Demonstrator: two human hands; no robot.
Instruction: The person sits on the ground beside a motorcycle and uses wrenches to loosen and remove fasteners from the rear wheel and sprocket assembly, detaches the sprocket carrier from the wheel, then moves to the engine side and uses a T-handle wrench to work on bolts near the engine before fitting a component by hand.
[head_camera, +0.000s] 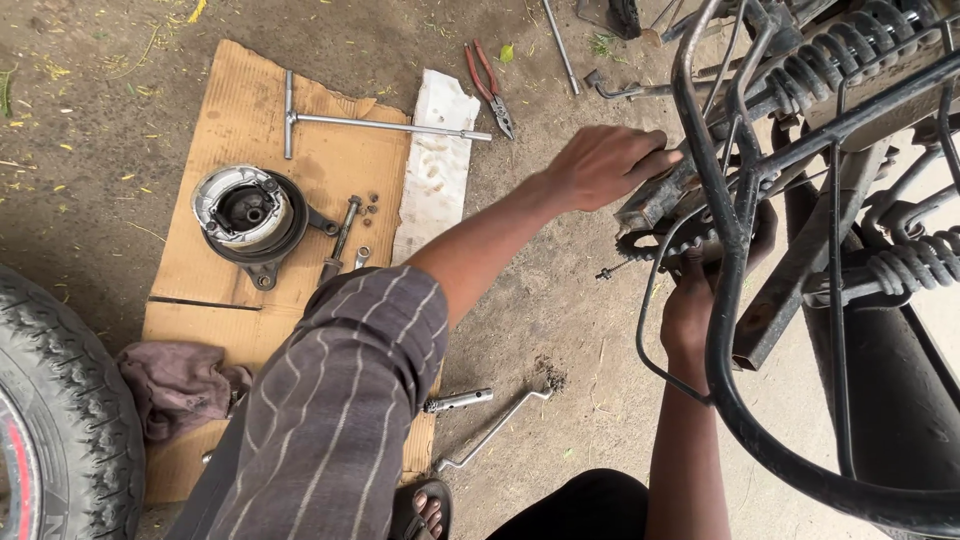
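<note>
Bare dirt ground carries everything. A flattened cardboard sheet lies on it at the left, with a white foam slab along its right edge. Farther off lie red-handled pliers. Nearer, a bent metal rod lies in the dirt, and a tyre stands at the far left.

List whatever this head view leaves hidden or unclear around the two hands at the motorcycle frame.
- Right hand: its fingers are hidden behind the black frame tubes, so its grip is unclear.
- Left hand: its fingers curl over the swingarm end; the underside is hidden.
- Sprocket: mostly covered by hands and tubes.
- Tyre: cut off by the left edge.
- Small nuts on the cardboard: too small to tell apart.
</note>
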